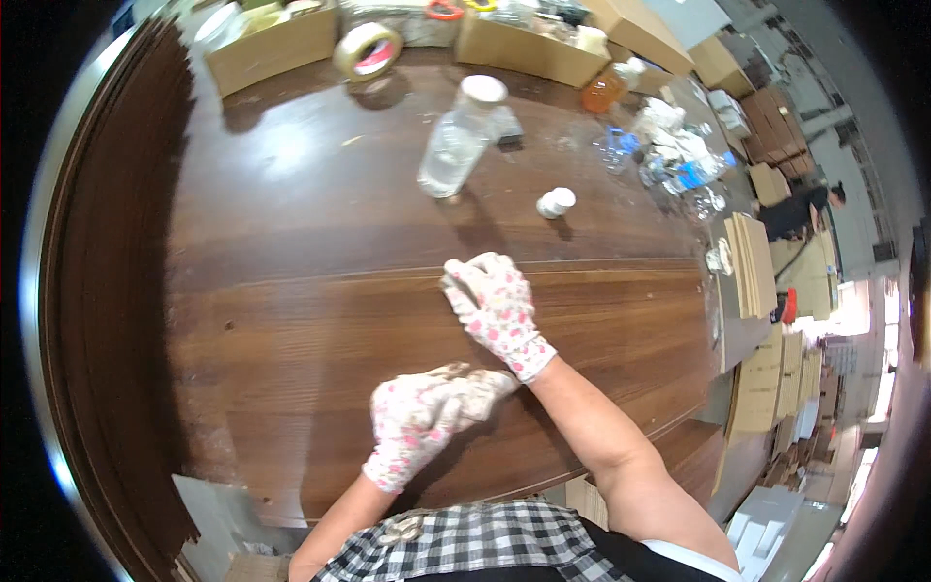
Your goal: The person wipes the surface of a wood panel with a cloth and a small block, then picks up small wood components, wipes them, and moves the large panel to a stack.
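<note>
both gloved hands rest on the brown table (pixel 291 320), grasping nothing: left hand (pixel 422 417) loosely curled, right hand (pixel 495 306) pinched at fingertips. the clear bottle (pixel 458 141) lies well beyond; the work seems paused between steps.

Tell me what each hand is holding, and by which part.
Neither visibly holds anything. The right hand rests curled on the wooden table; the left hand lies closed, its inside hidden.
</note>
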`<state>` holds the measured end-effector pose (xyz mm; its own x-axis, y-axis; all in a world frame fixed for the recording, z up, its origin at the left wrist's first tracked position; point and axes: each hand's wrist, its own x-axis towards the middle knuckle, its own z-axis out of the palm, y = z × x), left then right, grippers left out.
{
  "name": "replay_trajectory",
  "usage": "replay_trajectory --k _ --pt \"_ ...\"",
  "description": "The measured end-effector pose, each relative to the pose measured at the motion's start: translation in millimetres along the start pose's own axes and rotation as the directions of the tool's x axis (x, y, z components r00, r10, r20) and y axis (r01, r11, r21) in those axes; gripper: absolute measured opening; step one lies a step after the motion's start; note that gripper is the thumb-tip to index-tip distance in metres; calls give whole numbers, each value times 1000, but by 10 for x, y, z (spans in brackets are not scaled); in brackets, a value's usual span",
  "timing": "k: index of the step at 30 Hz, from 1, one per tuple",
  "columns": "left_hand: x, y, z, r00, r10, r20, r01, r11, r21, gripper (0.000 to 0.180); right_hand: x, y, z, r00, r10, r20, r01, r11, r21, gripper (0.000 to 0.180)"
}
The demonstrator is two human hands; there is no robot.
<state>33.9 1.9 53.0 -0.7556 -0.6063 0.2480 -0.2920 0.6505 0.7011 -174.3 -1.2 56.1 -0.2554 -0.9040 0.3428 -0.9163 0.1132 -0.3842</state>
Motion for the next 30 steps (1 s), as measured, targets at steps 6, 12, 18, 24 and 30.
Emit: replay_trajectory --k 6,12,18,24,30 --pt "-61 -123 215 973 -39 -229 72 988 135 33 -502 1710 -1011 974 200 -101 -224 902 -369 7" --pt "257 50 582 940 -183 -286 221 970 104 37 -730 2094 -1261 980 161 -119 -185 958 -221 13" --pt "282 5 699 911 -206 -357 241 969 56 41 -1029 2970 -1492 962 217 -169 -247 952 -183 16" --pt "303 -57 807 898 -216 -383 210 976 -58 36 -1543 4352 -2300 879 364 -308 -475 736 -483 18" --pt "285 -12 786 858 -302 -416 268 953 -140 29 -1338 4627 -2771 675 407 -615 -674 679 -291 32"
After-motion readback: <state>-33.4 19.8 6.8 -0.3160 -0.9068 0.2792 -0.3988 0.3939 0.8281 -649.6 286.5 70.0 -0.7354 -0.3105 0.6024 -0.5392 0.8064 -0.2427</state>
